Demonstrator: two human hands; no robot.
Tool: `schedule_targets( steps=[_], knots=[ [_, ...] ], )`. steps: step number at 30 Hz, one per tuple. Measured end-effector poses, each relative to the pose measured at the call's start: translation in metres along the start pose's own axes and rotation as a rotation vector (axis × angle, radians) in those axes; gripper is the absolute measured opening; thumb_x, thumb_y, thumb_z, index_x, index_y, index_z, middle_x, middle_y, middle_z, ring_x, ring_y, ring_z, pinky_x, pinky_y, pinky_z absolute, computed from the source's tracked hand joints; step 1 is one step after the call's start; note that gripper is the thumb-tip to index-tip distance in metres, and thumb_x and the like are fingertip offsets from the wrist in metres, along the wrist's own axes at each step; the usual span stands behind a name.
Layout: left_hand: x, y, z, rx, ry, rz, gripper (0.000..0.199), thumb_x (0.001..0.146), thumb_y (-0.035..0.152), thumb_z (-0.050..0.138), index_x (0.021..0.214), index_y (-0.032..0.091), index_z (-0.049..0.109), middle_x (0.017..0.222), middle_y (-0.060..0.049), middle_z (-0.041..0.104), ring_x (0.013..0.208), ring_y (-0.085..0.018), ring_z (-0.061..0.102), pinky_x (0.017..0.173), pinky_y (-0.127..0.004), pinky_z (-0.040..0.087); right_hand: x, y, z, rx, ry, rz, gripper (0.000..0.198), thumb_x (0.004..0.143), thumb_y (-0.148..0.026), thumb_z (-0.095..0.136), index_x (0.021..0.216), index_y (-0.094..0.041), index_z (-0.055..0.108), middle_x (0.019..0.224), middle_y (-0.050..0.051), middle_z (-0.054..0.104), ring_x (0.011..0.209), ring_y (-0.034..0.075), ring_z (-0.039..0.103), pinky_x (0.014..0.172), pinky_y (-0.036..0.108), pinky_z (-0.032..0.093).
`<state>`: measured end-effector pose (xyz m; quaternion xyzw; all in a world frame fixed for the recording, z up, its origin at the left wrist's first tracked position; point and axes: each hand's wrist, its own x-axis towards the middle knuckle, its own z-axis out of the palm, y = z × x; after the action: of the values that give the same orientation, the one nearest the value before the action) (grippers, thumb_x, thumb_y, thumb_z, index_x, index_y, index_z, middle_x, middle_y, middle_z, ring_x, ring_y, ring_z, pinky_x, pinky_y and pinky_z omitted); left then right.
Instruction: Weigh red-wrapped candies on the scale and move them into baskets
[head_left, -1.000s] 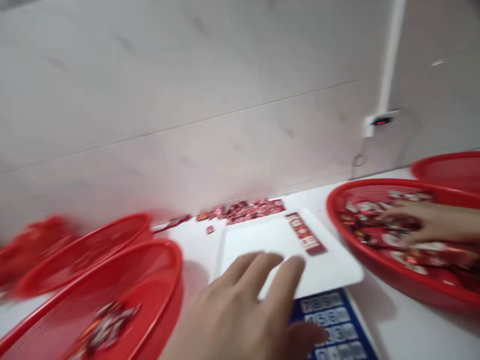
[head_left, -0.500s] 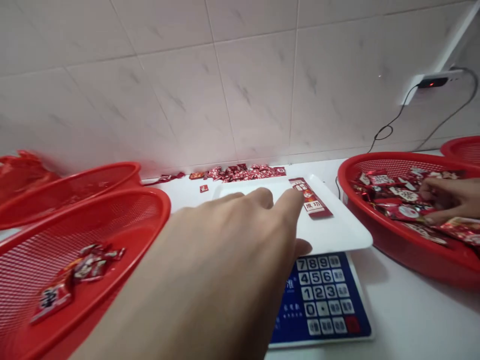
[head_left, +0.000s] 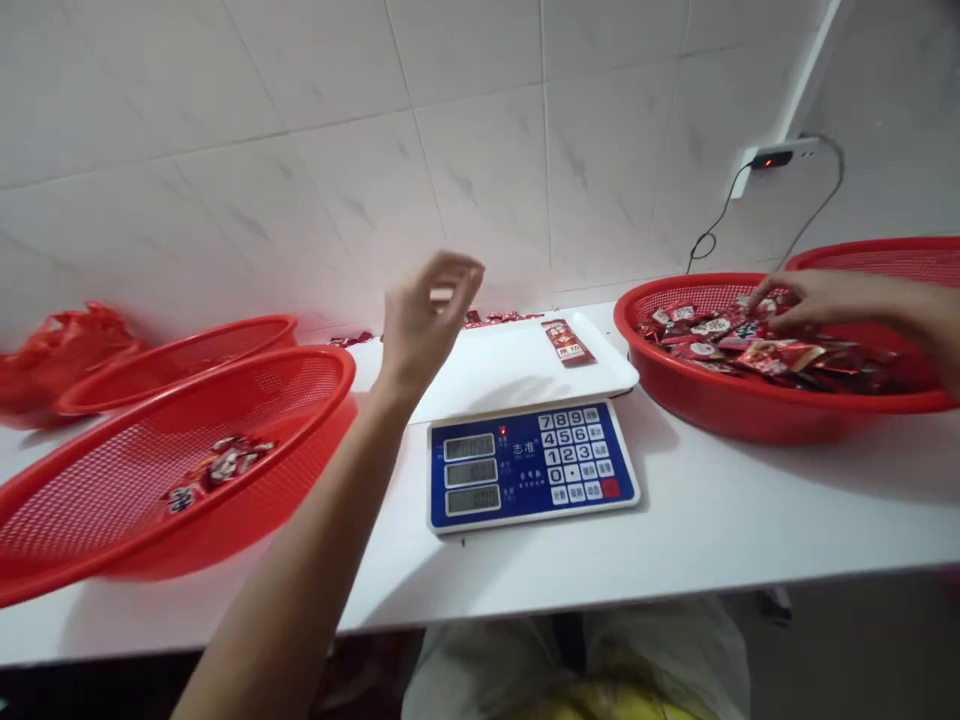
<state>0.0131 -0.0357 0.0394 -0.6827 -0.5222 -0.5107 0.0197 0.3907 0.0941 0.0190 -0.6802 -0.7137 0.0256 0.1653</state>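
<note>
The left hand point(head_left: 435, 305), loosely curled, is raised by the flat white tray's point(head_left: 480, 380) left side; a red rectangular wrapped packet point(head_left: 568, 343) lies far right on it; the right hand point(head_left: 814, 300), half-curled, touches shiny red wrapped packets point(head_left: 780, 355) in the right round red plastic basket point(head_left: 712, 412); whether either hand grips anything, I cannot tell.

Near the left end of the white bench's point(head_left: 517, 580) back edge, a crumpled red plastic bag point(head_left: 67, 355) is set beside a rear-left basket point(head_left: 210, 350). Toward the right, a rear-right basket point(head_left: 885, 258) is cut off by the frame. On the tiled wall point(head_left: 487, 150) above the back edge, a black adapter point(head_left: 772, 160) with a lit red light is seated in a white power strip point(head_left: 741, 182).
</note>
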Motion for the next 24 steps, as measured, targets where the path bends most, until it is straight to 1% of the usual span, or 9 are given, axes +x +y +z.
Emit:
schedule_targets(
  steps=[4,8,11,14,17,18,20,22,24],
  knots=[
    [-0.019,-0.021,-0.02,0.033,-0.106,-0.1,0.022,0.092,0.041,0.058,0.094,0.022,0.068,0.101,-0.004,0.075,0.096,-0.019,0.067,0.086,-0.031,0.055,-0.022,-0.004,-0.011,0.03,0.011,0.033,0.022,0.074,0.002,0.065,0.067,-0.018,0.069,0.067,0.007,0.069,0.061,0.016,0.058,0.064,0.03,0.041],
    [-0.026,-0.031,-0.037,0.024,-0.099,-0.15,0.023,0.09,0.043,0.061,0.095,0.022,0.068,0.106,-0.006,0.073,0.099,-0.022,0.067,0.086,-0.034,0.055,-0.04,-0.012,-0.02,0.104,0.153,0.021,0.011,0.084,-0.01,0.063,0.084,-0.015,0.073,0.086,0.013,0.073,0.079,0.021,0.062,0.07,0.032,0.041],
    [-0.008,-0.029,-0.034,-0.005,-0.144,-0.202,0.026,0.087,0.05,0.065,0.094,0.025,0.07,0.103,-0.004,0.074,0.101,-0.024,0.067,0.088,-0.035,0.054,-0.039,-0.036,-0.03,0.176,0.194,-0.017,0.013,0.086,-0.012,0.061,0.093,-0.015,0.073,0.094,0.011,0.073,0.088,0.019,0.064,0.078,0.03,0.044],
    [0.017,-0.015,-0.013,-0.148,-0.191,-0.178,0.028,0.086,0.05,0.068,0.098,0.025,0.07,0.101,-0.004,0.075,0.105,-0.024,0.067,0.094,-0.036,0.053,-0.03,-0.081,-0.033,0.439,0.147,-0.244,0.013,0.085,-0.013,0.061,0.093,-0.013,0.071,0.095,0.009,0.072,0.088,0.018,0.064,0.084,0.031,0.046],
    [0.034,-0.002,0.012,-0.318,-0.181,-0.094,0.033,0.088,0.048,0.067,0.112,0.025,0.065,0.118,-0.006,0.072,0.117,-0.023,0.064,0.1,-0.035,0.052,-0.022,-0.137,-0.018,0.723,0.059,-0.498,0.01,0.084,-0.012,0.061,0.09,-0.014,0.068,0.083,0.005,0.068,0.078,0.016,0.063,0.077,0.03,0.049],
    [0.037,-0.002,0.018,-0.314,-0.225,-0.077,0.041,0.086,0.047,0.069,0.119,0.025,0.062,0.126,-0.007,0.068,0.119,-0.024,0.063,0.098,-0.035,0.053,-0.02,-0.155,-0.01,0.806,0.026,-0.56,0.009,0.084,-0.011,0.061,0.091,-0.015,0.066,0.079,0.003,0.066,0.076,0.015,0.062,0.074,0.03,0.049],
    [0.04,-0.009,0.022,-0.232,-0.438,-0.089,0.053,0.082,0.046,0.071,0.128,0.025,0.055,0.131,-0.009,0.065,0.113,-0.026,0.066,0.089,-0.036,0.056,-0.017,-0.183,0.01,0.959,-0.048,-0.647,0.008,0.085,-0.011,0.06,0.09,-0.016,0.062,0.078,0.001,0.063,0.076,0.014,0.061,0.073,0.029,0.049],
    [0.038,-0.023,0.018,-0.157,-0.653,-0.139,0.048,0.083,0.042,0.069,0.125,0.023,0.057,0.116,-0.009,0.071,0.095,-0.025,0.071,0.077,-0.036,0.057,-0.014,-0.201,0.033,1.046,-0.116,-0.68,0.007,0.084,-0.011,0.061,0.088,-0.017,0.059,0.084,0.002,0.064,0.082,0.014,0.062,0.078,0.028,0.05],
    [0.035,-0.039,0.009,-0.074,-0.724,-0.174,0.033,0.085,0.038,0.063,0.114,0.022,0.062,0.099,-0.007,0.075,0.082,-0.023,0.072,0.071,-0.035,0.055,-0.011,-0.207,0.054,1.051,-0.173,-0.663,0.007,0.086,-0.013,0.061,0.09,-0.017,0.057,0.096,0.004,0.066,0.088,0.015,0.062,0.081,0.029,0.051]
  ],
)
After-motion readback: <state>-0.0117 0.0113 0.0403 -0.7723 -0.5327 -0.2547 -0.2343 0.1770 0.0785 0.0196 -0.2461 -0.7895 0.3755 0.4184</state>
